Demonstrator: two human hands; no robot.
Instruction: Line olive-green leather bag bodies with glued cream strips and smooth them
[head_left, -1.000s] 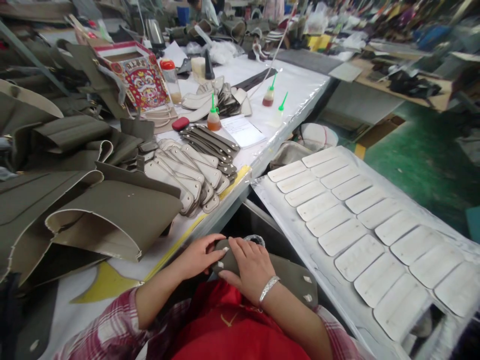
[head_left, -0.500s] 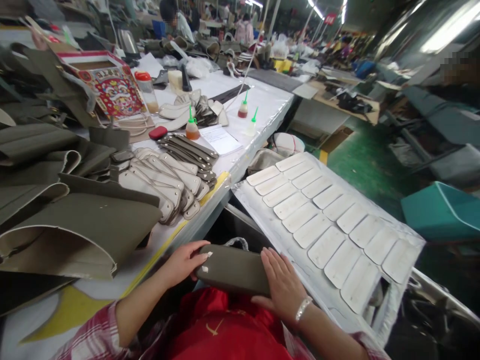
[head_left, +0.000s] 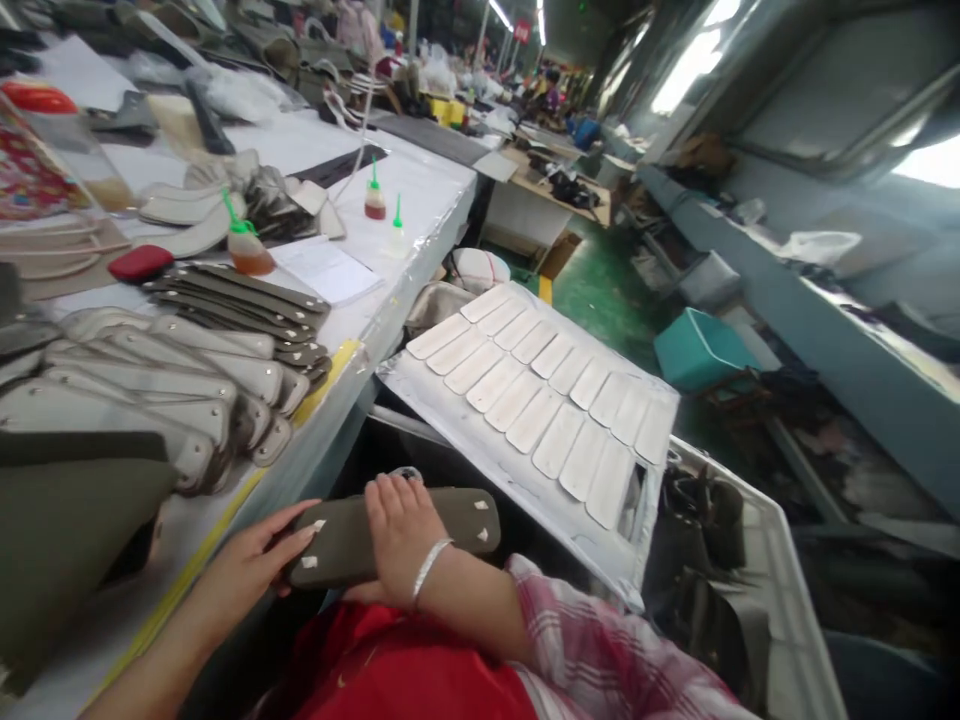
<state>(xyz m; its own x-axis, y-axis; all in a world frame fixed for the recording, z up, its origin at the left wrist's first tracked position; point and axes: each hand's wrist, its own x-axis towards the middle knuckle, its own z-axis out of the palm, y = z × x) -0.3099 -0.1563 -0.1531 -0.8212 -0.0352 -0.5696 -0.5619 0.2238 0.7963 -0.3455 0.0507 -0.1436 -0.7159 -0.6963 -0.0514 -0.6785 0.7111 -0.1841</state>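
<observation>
Just above my lap is an olive-green, leather-like panel (head_left: 465,515) with rounded corners and small white marks near both ends. Its left end is gripped by my left hand (head_left: 259,560), thumb on top beside two of the marks and fingers underneath. My right hand (head_left: 405,530) lies across the middle of the panel, fingers pressed together over the top and thumb by the near edge; the palm side is hidden. To the right, pale flat pieces (head_left: 529,420) lie in rows on a white-covered board (head_left: 465,420).
On the table (head_left: 420,200) at left are stacked grey pieces with rivets (head_left: 165,390), dark olive strips (head_left: 247,300), a green-tipped glue bottle (head_left: 247,245), a red object (head_left: 140,262) and paper (head_left: 330,268). A large bin (head_left: 799,590) and a teal tub (head_left: 701,350) stand right.
My right hand has slid from the panel's right end to its middle, uncovering two white marks there. The view has swung right; my left hand still grips the left end.
</observation>
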